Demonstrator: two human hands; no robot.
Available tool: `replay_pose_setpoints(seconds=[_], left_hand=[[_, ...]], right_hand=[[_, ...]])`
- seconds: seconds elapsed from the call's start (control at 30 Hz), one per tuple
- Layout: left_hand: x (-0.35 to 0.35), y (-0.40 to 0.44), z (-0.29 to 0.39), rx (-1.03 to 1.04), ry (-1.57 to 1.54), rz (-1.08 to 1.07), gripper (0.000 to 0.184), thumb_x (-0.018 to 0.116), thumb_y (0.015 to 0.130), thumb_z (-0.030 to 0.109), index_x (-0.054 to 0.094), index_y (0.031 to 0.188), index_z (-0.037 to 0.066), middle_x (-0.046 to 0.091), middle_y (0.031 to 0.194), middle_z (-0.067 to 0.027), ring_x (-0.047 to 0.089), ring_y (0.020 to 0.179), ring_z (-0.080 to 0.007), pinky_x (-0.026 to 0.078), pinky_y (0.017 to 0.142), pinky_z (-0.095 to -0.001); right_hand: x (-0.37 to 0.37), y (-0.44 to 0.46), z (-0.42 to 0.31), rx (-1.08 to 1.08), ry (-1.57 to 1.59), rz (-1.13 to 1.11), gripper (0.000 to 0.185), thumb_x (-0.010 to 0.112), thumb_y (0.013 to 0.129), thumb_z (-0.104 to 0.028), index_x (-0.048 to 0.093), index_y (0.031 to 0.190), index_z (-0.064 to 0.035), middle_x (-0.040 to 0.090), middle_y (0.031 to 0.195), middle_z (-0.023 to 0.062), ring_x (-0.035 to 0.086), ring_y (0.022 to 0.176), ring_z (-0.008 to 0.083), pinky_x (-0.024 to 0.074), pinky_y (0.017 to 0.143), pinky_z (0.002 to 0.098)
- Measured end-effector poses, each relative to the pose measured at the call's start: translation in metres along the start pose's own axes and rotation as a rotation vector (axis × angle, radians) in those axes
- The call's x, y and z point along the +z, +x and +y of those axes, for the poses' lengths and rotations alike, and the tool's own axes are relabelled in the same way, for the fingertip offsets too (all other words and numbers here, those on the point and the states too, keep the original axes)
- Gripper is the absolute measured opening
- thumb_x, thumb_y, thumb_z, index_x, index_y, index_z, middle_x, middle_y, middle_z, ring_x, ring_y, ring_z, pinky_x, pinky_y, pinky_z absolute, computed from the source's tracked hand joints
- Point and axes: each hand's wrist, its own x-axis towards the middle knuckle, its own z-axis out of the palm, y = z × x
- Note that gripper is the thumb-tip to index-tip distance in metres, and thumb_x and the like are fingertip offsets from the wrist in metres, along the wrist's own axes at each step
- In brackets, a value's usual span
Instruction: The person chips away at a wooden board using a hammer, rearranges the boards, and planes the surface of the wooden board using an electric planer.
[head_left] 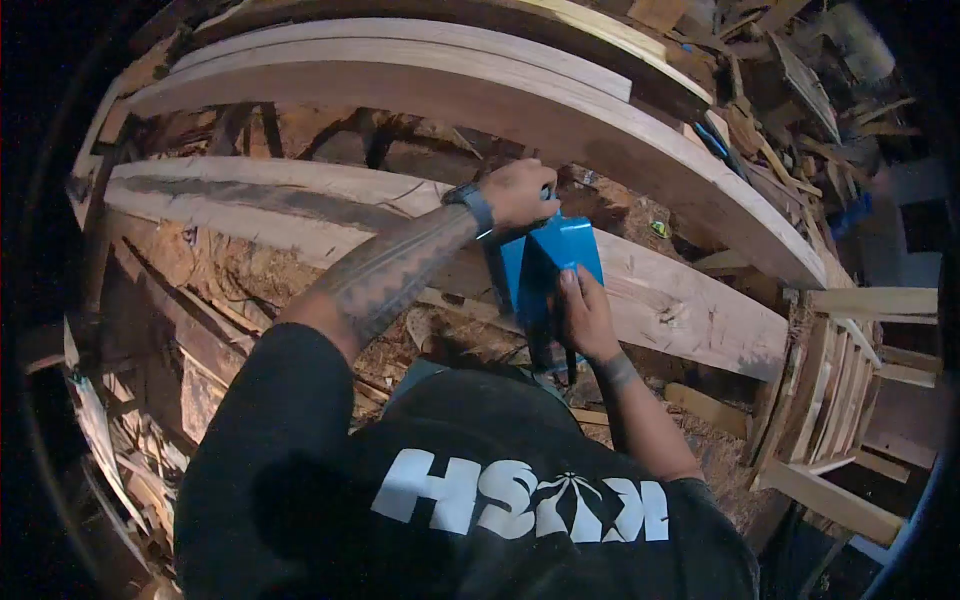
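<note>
A blue power tool (575,245), which looks like a hand planer, is over the long pale plank in the middle. My left hand (518,193), with a dark watch on its wrist, is closed round the black knob at the tool's far end. On the near side, my right hand (590,315) is wrapped round the tool's body or rear handle, its thumb on the blue casing. The tool's dark lower part is partly hidden by shadow and my right hand. Beneath it lies the pale plank (690,310), with a dark strip along its left part.
Long thick boards (450,75) curve across the top of the view. A slatted wooden frame (835,395) stands at the right. Scrap wood (800,90) is heaped at the upper right, and shavings cover the ground. A blue-handled tool (712,138) lies by the far boards.
</note>
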Motion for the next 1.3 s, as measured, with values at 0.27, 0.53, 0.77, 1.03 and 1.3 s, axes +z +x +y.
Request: replay_pose_setpoints(seconds=[0.27,0.53,0.77,1.03,1.3], left_hand=[[-0.015,-0.104,-0.046,-0.312,0.003,0.22,0.028,0.071,0.085,0.034,0.072,0.095,0.008,0.066,0.103,-0.0223,0.064,0.105,-0.0413,0.051,0.094,-0.0505],[-0.065,-0.077,-0.116,-0.341,0.173,0.259,0.026,0.064,0.088,0.029,0.07,0.098,0.006,0.068,0.104,-0.0243,0.065,0.097,-0.0469,0.053,0.086,-0.0554],[-0.03,-0.15,-0.062,-0.343,-0.048,0.395,0.023,0.063,0.087,0.025,0.069,0.099,0.006,0.067,0.105,-0.0241,0.066,0.097,-0.0475,0.054,0.086,-0.0569],[-0.112,-0.092,-0.195,-0.432,0.146,0.324,0.027,0.067,0.086,0.033,0.069,0.095,0.007,0.067,0.102,-0.0214,0.065,0.1,-0.0412,0.054,0.087,-0.0513],[-0.076,-0.154,-0.098,-0.44,-0.016,0.129,0.033,0.067,0.084,0.035,0.073,0.108,0.013,0.067,0.111,-0.0212,0.067,0.106,-0.0427,0.055,0.091,-0.0557]], right_hand=[[0.071,0.009,-0.011,-0.03,0.054,-0.241,0.047,0.054,0.109,-0.042,0.062,0.117,0.0033,0.066,0.096,0.0289,0.064,0.089,0.0456,0.0498,0.082,0.0484],[0.125,0.095,-0.029,0.026,0.023,-0.259,0.05,0.051,0.111,-0.045,0.062,0.115,0.0036,0.065,0.102,0.0321,0.062,0.095,0.0483,0.0487,0.086,0.0502],[0.096,0.012,-0.05,-0.047,-0.113,-0.333,0.045,0.05,0.112,-0.038,0.06,0.126,0.0034,0.068,0.114,0.0265,0.066,0.103,0.0371,0.0499,0.092,0.0464],[0.179,0.143,-0.079,-0.006,-0.024,-0.258,0.058,0.048,0.11,-0.052,0.062,0.107,0.0034,0.065,0.09,0.0278,0.063,0.086,0.0426,0.048,0.08,0.051],[0.136,0.034,-0.043,0.11,-0.064,-0.387,0.053,0.05,0.111,-0.043,0.056,0.134,0.0044,0.067,0.117,0.0303,0.065,0.113,0.037,0.0479,0.101,0.0449]])
